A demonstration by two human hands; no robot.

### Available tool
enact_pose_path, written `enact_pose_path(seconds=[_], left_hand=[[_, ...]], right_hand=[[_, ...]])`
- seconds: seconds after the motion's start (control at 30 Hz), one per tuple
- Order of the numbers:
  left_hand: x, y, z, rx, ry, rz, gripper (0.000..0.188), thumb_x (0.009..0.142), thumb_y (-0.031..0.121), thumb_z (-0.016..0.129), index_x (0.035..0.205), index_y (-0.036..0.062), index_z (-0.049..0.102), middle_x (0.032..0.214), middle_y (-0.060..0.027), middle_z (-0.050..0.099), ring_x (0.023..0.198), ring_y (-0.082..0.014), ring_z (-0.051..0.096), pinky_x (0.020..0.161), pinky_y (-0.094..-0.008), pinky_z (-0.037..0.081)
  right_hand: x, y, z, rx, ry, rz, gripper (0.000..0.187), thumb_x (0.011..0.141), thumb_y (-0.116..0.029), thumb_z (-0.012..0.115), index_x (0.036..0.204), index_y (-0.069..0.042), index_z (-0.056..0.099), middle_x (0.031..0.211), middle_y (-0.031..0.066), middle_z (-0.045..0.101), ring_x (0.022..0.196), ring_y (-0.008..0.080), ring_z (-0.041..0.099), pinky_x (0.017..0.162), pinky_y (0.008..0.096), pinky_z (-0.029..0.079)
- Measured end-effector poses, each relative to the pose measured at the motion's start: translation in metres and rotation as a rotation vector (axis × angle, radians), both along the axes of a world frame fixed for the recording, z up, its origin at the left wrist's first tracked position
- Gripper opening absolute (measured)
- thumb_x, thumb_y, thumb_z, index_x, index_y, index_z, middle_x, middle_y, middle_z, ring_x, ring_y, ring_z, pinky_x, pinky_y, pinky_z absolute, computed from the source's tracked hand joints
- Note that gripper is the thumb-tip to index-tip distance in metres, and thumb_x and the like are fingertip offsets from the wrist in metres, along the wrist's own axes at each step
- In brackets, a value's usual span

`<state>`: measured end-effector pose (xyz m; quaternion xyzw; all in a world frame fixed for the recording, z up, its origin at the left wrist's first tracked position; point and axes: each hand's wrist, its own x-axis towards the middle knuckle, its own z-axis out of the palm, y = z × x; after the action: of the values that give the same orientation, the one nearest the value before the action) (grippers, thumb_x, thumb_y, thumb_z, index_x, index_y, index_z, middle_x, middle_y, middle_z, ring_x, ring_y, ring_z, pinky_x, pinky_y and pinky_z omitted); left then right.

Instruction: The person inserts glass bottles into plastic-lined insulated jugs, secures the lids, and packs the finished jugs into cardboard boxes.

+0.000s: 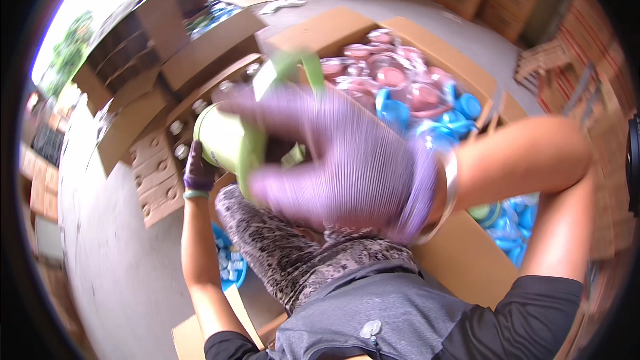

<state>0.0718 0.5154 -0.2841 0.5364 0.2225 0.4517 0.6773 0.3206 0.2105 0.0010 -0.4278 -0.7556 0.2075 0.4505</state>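
A light green rounded container, cup-like in shape (230, 137), is held at its left side by my left hand (198, 170) in a purple glove. My right hand (353, 160), also in a purple glove, passes close in front of the container and covers much of it. Its thumb and fingers are smeared by motion, and whether they grip anything is unclear. A blurred green strap-like loop (311, 70) shows above the right hand; what it joins is hidden.
Beyond my right hand stands a large open carton (327, 30) with pink plastic-wrapped items (390, 77) and blue items (393, 112). To the left, a divided carton (157, 157) holds several clear-topped pieces. A blue basin (241, 273) of small pale pieces sits below. Stacked cartons (507, 0) line the back.
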Motion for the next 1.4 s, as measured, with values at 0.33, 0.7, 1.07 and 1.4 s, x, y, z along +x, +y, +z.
enact_pose_path(seconds=[0.33, 0.7, 1.07, 1.4], left_hand=[[0.003, -0.043, 0.117, 0.349, 0.359, -0.320, 0.061, 0.083, 0.020, 0.079, 0.134, 0.0012, 0.051, 0.120, -0.0051, 0.058, 0.114, -0.0151, 0.053, 0.100, -0.0315, 0.044], [0.012, -0.024, 0.143, 0.734, 0.588, -0.299, 0.063, 0.083, 0.033, 0.077, 0.131, 0.0000, 0.053, 0.125, -0.0158, 0.056, 0.117, -0.0296, 0.054, 0.103, -0.0400, 0.042], [0.004, -0.061, 0.122, 0.528, 0.210, 0.434, 0.063, 0.100, 0.045, 0.046, 0.143, 0.0007, 0.038, 0.146, -0.0209, 0.042, 0.133, -0.0313, 0.045, 0.111, -0.0469, 0.037], [0.019, -0.086, 0.128, 0.399, 0.044, 0.518, 0.076, 0.097, 0.051, 0.050, 0.152, 0.0024, 0.029, 0.155, -0.0159, 0.031, 0.143, -0.0271, 0.031, 0.117, -0.0433, 0.023]], right_hand=[[-0.041, 0.055, -0.152, -0.960, 0.293, 0.340, 0.099, 0.083, -0.043, 0.072, 0.152, 0.000, 0.016, 0.120, 0.0274, 0.059, 0.111, 0.0321, 0.061, 0.094, 0.0362, 0.051], [-0.017, 0.132, -0.107, -0.808, -0.090, 0.925, 0.068, 0.094, -0.035, 0.063, 0.141, 0.007, 0.038, 0.103, 0.0173, 0.070, 0.104, 0.0274, 0.066, 0.091, 0.0363, 0.050], [0.037, 0.290, -0.194, 0.319, -0.060, 0.387, 0.060, 0.092, -0.013, 0.060, 0.143, -0.002, 0.032, 0.132, 0.0289, 0.052, 0.122, 0.0462, 0.052, 0.104, 0.0551, 0.039], [0.055, 0.288, -0.189, 0.044, 0.057, 0.310, 0.055, 0.105, -0.037, 0.031, 0.144, 0.001, 0.040, 0.144, 0.0259, 0.044, 0.137, 0.0363, 0.039, 0.115, 0.0448, 0.027]])
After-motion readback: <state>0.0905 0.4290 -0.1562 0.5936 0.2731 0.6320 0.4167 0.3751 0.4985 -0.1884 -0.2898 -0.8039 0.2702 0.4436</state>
